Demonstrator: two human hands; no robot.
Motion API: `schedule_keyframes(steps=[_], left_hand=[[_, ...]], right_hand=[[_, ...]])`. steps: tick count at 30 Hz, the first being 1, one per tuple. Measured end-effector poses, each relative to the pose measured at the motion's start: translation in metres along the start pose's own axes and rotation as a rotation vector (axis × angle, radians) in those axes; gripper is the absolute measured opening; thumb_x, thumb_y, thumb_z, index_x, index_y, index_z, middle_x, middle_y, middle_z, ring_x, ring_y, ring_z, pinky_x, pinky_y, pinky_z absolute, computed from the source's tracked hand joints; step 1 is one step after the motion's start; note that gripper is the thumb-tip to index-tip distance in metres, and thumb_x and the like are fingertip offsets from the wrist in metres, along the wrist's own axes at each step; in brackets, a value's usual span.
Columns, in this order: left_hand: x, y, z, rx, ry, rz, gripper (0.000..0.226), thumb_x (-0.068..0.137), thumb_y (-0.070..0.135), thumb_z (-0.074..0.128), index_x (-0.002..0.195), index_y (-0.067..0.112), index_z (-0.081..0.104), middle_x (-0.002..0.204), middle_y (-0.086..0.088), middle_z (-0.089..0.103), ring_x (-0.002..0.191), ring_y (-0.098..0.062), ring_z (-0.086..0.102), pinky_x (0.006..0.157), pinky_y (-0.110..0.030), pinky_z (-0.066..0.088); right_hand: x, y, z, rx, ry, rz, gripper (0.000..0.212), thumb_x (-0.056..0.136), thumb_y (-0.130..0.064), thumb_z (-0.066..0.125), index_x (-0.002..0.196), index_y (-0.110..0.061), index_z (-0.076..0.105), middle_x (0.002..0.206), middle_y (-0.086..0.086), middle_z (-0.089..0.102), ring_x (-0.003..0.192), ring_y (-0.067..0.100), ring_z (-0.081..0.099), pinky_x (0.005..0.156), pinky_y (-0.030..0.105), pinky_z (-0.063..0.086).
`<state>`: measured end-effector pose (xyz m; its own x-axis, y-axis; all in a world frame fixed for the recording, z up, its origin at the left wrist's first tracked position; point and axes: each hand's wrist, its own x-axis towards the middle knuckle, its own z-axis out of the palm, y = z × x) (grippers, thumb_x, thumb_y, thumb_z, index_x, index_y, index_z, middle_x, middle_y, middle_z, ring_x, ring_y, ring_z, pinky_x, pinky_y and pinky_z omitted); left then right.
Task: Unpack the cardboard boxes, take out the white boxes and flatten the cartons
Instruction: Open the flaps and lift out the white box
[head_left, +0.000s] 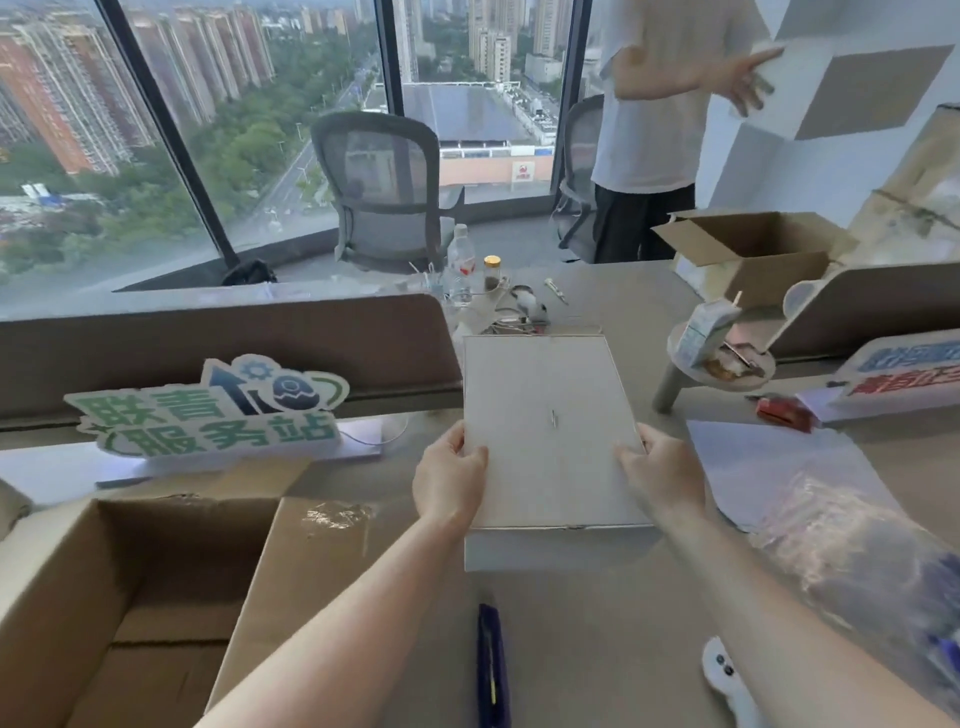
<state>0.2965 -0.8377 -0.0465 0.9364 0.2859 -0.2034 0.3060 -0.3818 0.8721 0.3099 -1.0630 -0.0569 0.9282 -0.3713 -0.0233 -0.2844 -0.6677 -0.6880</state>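
Head view: left hand (451, 478) and right hand (658, 470) grip a white box (545, 415) between their fingers, its long axis pointing away; open carton (130, 597) lies left.

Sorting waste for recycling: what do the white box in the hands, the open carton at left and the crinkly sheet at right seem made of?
White box: seemingly matte paperboard, flat and dull. Open carton: brown corrugated cardboard, with glossy clear tape on a flap. Crinkly sheet: probably thin clear plastic film, shiny and wrinkled.
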Motion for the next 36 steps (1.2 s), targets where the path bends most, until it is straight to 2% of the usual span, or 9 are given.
schedule_keyframes(steps=[5, 10, 14, 20, 24, 26, 29, 33, 36], left_hand=[[0.021, -0.003, 0.045, 0.012, -0.041, -0.051, 0.027, 0.085, 0.021, 0.053, 0.098, 0.038, 0.068, 0.093, 0.013, 0.073, 0.090, -0.018, 0.066, 0.082, -0.035, 0.054], [0.030, -0.021, 0.075, -0.032, -0.102, -0.091, 0.038, 0.086, 0.020, 0.052, 0.114, 0.042, 0.067, 0.100, 0.021, 0.072, 0.093, -0.010, 0.067, 0.086, -0.037, 0.056], [0.038, -0.032, 0.085, -0.085, -0.167, -0.128, 0.046, 0.087, 0.016, 0.050, 0.123, 0.041, 0.065, 0.109, 0.023, 0.071, 0.100, -0.005, 0.066, 0.085, -0.029, 0.055], [0.046, -0.040, 0.090, -0.097, -0.165, -0.113, 0.047, 0.092, 0.015, 0.050, 0.121, 0.051, 0.057, 0.108, 0.029, 0.066, 0.096, 0.006, 0.062, 0.083, -0.025, 0.053], [0.045, -0.042, 0.087, -0.034, -0.207, -0.068, 0.041, 0.091, 0.016, 0.052, 0.118, 0.047, 0.059, 0.104, 0.030, 0.066, 0.095, 0.004, 0.062, 0.086, -0.027, 0.051], [0.041, -0.043, 0.082, -0.032, -0.204, -0.041, 0.041, 0.093, 0.016, 0.053, 0.129, 0.035, 0.058, 0.118, 0.023, 0.064, 0.109, -0.001, 0.060, 0.092, -0.024, 0.047], [0.031, -0.043, 0.064, 0.014, -0.158, 0.011, 0.037, 0.096, 0.018, 0.054, 0.132, 0.023, 0.060, 0.123, 0.014, 0.063, 0.116, -0.007, 0.058, 0.094, -0.022, 0.043], [0.010, -0.054, 0.014, 0.083, -0.098, 0.084, 0.026, 0.096, 0.019, 0.056, 0.117, 0.022, 0.070, 0.109, 0.009, 0.072, 0.096, -0.003, 0.063, 0.080, -0.013, 0.046], [-0.008, -0.072, -0.043, 0.146, -0.022, 0.148, 0.022, 0.095, 0.015, 0.058, 0.107, 0.022, 0.075, 0.099, 0.013, 0.074, 0.089, 0.001, 0.064, 0.079, -0.011, 0.046]], right_hand=[[0.045, 0.036, 0.006, -0.008, -0.077, 0.034, 0.021, 0.086, -0.024, 0.052, 0.077, -0.005, 0.056, 0.063, 0.009, 0.057, 0.065, 0.031, 0.050, 0.053, 0.033, 0.032], [0.065, 0.063, 0.017, -0.031, -0.115, 0.057, 0.020, 0.085, -0.026, 0.050, 0.079, -0.008, 0.057, 0.066, 0.006, 0.060, 0.068, 0.030, 0.055, 0.055, 0.033, 0.036], [0.069, 0.075, 0.027, -0.035, -0.102, 0.063, 0.017, 0.086, -0.021, 0.051, 0.077, -0.007, 0.055, 0.062, 0.007, 0.056, 0.064, 0.029, 0.050, 0.053, 0.033, 0.032], [0.072, 0.085, 0.045, -0.019, -0.080, 0.040, 0.010, 0.090, -0.022, 0.050, 0.083, -0.018, 0.056, 0.070, -0.002, 0.061, 0.072, 0.028, 0.055, 0.054, 0.029, 0.035], [0.076, 0.089, 0.048, -0.068, -0.130, 0.095, 0.028, 0.092, -0.026, 0.048, 0.114, -0.014, 0.061, 0.097, 0.008, 0.069, 0.089, 0.032, 0.056, 0.060, 0.030, 0.038], [0.069, 0.084, 0.051, -0.164, -0.098, 0.089, 0.046, 0.094, -0.028, 0.049, 0.137, -0.011, 0.051, 0.128, 0.013, 0.062, 0.115, 0.034, 0.051, 0.085, 0.038, 0.044], [0.039, 0.056, 0.060, -0.082, 0.075, -0.169, 0.049, 0.094, -0.018, 0.054, 0.140, -0.003, 0.050, 0.146, 0.013, 0.049, 0.132, 0.032, 0.039, 0.111, 0.035, 0.028], [-0.019, 0.009, 0.088, 0.069, 0.025, -0.511, 0.039, 0.086, 0.000, 0.065, 0.124, -0.007, 0.065, 0.135, 0.009, 0.058, 0.127, 0.023, 0.046, 0.106, 0.030, 0.037], [-0.066, -0.018, 0.113, 0.099, -0.096, -0.662, 0.036, 0.083, 0.003, 0.067, 0.117, -0.009, 0.070, 0.130, 0.005, 0.063, 0.121, 0.018, 0.050, 0.100, 0.029, 0.045]])
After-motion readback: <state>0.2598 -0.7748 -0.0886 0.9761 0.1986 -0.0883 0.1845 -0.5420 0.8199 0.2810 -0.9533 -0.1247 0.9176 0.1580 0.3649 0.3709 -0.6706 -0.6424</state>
